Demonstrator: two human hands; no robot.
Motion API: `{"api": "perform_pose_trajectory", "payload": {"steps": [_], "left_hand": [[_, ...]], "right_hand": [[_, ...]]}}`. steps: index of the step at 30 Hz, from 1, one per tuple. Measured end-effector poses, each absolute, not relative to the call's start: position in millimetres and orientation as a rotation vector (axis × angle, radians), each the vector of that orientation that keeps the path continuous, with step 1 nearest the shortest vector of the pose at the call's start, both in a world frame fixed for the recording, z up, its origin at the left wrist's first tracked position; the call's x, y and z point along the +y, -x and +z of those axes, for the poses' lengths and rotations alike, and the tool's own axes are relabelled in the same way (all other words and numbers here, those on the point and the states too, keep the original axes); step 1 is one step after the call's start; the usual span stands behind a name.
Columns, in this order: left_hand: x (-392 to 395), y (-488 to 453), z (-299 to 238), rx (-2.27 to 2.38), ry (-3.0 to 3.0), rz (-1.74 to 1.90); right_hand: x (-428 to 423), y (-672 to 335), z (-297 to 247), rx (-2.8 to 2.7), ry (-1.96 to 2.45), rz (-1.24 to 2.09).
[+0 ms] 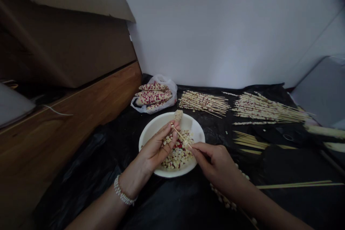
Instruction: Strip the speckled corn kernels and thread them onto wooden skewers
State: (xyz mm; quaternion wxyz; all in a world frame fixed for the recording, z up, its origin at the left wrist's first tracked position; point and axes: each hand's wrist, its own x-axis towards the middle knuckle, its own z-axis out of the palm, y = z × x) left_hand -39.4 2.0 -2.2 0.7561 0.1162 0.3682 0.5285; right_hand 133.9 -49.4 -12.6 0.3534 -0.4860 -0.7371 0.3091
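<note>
Over a white bowl point(199, 134), my left hand point(153, 151) is turned palm up, cupping several pale corn kernels point(167, 139) and pinching at its fingertips. My right hand point(215, 160) pinches one end of a thin bamboo skewer point(176, 131). The skewer slants up and left, its other end at my left fingertips, where a kernel seems to sit. Below both hands, loose cream and dark red kernels point(176, 161) lie in the bowl. A stripped corn cob point(178, 115) rests at the bowl's far side.
Behind the bowl, a plastic bag point(172, 88) holds speckled corn cobs point(153, 97). Kernel-threaded skewers lie in two piles point(198, 101) point(256, 107) at right. Bare skewers point(249, 140) lie nearer on black plastic sheeting point(107, 154). A cardboard box point(67, 43) stands left; a white wall point(215, 36) rises behind.
</note>
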Motion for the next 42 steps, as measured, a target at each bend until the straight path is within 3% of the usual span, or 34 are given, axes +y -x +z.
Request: {"api": "perform_pose_trajectory", "payload": {"steps": [42], "left_hand": [[-0.4, 39.1, -3.4, 0.871, -0.321, 1.123]], "right_hand": [[-50.1, -130.7, -10.7, -1.874, 1.228, 0.822]]}}
